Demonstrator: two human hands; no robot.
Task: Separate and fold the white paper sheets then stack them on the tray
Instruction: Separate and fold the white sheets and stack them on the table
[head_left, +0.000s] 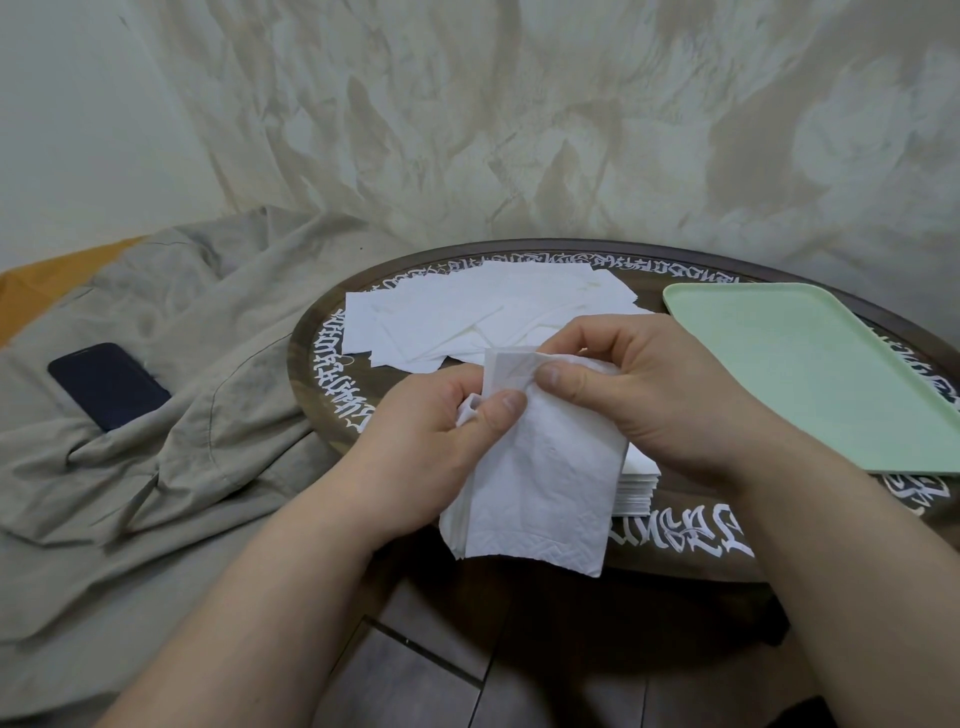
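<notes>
Loose sheets (483, 312), tray (810, 364) and phone (109, 385) surround both hands' grip.

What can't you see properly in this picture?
Head view:
- Stack of paper: mostly hidden behind the held paper and the right hand.
- Phone: lower end tucked under the cloth.
- Tray: right corner cut off by the picture's edge.
- Left hand: fingers hidden behind the held paper.

Both hands (530, 405) pinch a white paper sheet (540, 478) above the table (322, 364).
</notes>
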